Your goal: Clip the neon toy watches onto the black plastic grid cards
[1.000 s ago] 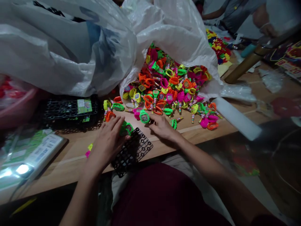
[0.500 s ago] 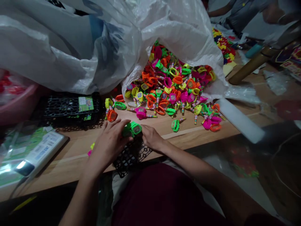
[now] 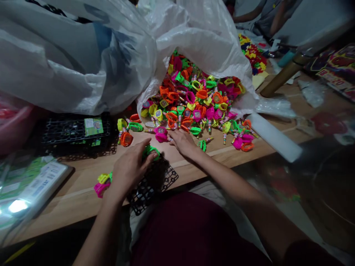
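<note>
My left hand (image 3: 129, 167) rests on a black plastic grid tray (image 3: 155, 184) at the table's front edge, its fingers curled over a green toy watch (image 3: 151, 151). My right hand (image 3: 183, 142) reaches forward with fingers spread, touching a pink toy watch (image 3: 161, 136) at the near edge of a big pile of coloured toy watches (image 3: 194, 99). The pile spills out of a large white plastic bag (image 3: 194, 33). A pink and a yellow watch (image 3: 101, 184) lie left of my left wrist.
A stack of black grid trays with a green label (image 3: 74, 131) stands at the left. Printed cards (image 3: 33, 181) lie at the near left. A white strip (image 3: 273, 136) and a wooden pole (image 3: 280, 79) lie at the right. Another person's arm (image 3: 249, 16) shows at the far end.
My right hand brought a green watch to the tray, let go, and moved forward to the pink watch. My left hand stayed on the tray, pressing the green watch.
</note>
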`<state>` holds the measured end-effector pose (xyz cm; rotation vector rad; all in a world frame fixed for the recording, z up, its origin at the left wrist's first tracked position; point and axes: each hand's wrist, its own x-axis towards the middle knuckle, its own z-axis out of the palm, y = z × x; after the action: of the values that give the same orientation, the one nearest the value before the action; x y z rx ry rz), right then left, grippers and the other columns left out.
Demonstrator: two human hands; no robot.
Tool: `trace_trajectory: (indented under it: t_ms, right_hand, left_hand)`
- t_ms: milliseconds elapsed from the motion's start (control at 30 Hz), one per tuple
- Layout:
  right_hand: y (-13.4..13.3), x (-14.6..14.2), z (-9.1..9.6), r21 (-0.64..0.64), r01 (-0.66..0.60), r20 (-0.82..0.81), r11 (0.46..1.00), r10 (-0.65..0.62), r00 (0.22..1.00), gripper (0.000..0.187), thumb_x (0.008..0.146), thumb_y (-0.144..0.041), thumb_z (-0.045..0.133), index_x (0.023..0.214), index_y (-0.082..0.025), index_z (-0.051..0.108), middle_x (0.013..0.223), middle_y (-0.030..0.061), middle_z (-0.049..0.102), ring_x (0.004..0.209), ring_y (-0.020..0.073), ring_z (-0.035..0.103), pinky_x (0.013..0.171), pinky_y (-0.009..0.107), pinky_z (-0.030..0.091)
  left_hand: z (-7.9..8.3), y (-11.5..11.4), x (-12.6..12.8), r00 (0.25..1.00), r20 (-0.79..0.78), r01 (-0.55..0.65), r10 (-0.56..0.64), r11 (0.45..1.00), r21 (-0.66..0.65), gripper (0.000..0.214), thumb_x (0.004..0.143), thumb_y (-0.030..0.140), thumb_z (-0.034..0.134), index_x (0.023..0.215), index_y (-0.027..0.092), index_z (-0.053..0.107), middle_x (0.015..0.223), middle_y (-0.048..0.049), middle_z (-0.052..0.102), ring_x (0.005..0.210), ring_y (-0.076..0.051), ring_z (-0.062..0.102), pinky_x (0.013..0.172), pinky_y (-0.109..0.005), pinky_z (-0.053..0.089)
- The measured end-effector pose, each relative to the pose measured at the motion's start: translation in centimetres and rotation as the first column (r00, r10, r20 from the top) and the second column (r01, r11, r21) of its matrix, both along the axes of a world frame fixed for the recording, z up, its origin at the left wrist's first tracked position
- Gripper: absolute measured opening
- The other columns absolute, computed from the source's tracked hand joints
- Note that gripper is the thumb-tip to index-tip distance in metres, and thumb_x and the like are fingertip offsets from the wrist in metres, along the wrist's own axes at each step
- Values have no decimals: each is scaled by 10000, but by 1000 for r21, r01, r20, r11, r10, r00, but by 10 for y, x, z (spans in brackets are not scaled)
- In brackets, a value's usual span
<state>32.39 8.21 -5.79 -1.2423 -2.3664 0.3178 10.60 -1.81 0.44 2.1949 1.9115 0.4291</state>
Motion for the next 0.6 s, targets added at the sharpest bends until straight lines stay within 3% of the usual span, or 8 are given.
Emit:
trace_trajectory:
  t_ms: [100, 200, 333, 400, 467, 533, 600]
  right_hand:
    - [-6, 0, -4, -79, -81, -147, 994, 68, 987, 172, 951, -64, 629, 1100, -138, 673, 1092, 109, 695, 1025, 210, 600, 927, 320, 442]
    - [-17, -8, -7, -210, -184, -414, 960, 83, 906, 77, 969, -120, 607, 1014, -154, 659, 965, 46, 696, 886, 169, 624, 806, 261, 461]
    - [-27, -27, -20, -431, -321, -637, 843, -32, 771, 127, 979, -257, 613, 1073, -173, 628, 901, 12, 694, 765, 148, 635, 700, 231, 495]
    - [-30, -34, -28, -472, -353, -652, 808, -50, 756, 150, 993, -238, 551, 1122, -180, 603, 925, 21, 701, 768, 151, 653, 698, 233, 518]
    - [-33, -36, -34, -398, -325, -606, 858, 20, 795, 213, 960, -126, 490, 1143, -175, 586, 968, 44, 704, 840, 172, 668, 768, 262, 534]
    - [-36, -36, -38, -242, -284, -505, 928, 129, 853, 348, 873, -9, 439, 1159, -158, 570, 1037, 84, 696, 956, 205, 658, 881, 312, 525]
    - [-38, -37, -41, -120, -276, -394, 954, 209, 895, 427, 806, 43, 415, 1172, -130, 550, 1090, 131, 675, 1037, 234, 630, 952, 347, 502]
  left_hand:
    - [-1, 1, -6, 999, 52, 0, 0, 1000, -8, 647, 959, 616, 480, 1477, 229, 507, 1351, -145, 682, 1206, -363, 660, 994, -524, 537]
    - [-2, 2, -9, 997, 71, 10, -11, 1000, 4, 652, 953, 629, 486, 1474, 237, 508, 1358, -141, 680, 1197, -360, 664, 995, -533, 537]
    - [-5, 3, -10, 998, 57, 5, -5, 1000, 2, 654, 952, 636, 483, 1495, 271, 479, 1388, -134, 665, 1190, -372, 665, 960, -553, 547]
    - [-7, 3, -10, 999, 51, 4, -4, 1000, 14, 645, 953, 633, 482, 1487, 271, 489, 1377, -134, 672, 1180, -374, 673, 947, -542, 554]
    - [-9, 2, -10, 999, 46, 7, -9, 999, 33, 645, 955, 635, 481, 1481, 263, 498, 1358, -137, 683, 1186, -373, 675, 955, -529, 555]
    - [-9, 0, -9, 998, 54, 25, -28, 998, 54, 663, 956, 639, 483, 1505, 267, 468, 1339, -132, 694, 1182, -364, 680, 952, -512, 561]
    - [-8, -1, -8, 995, 63, 72, -78, 993, 94, 741, 943, 647, 517, 1570, 281, 368, 1384, -130, 668, 1205, -356, 672, 950, -491, 568]
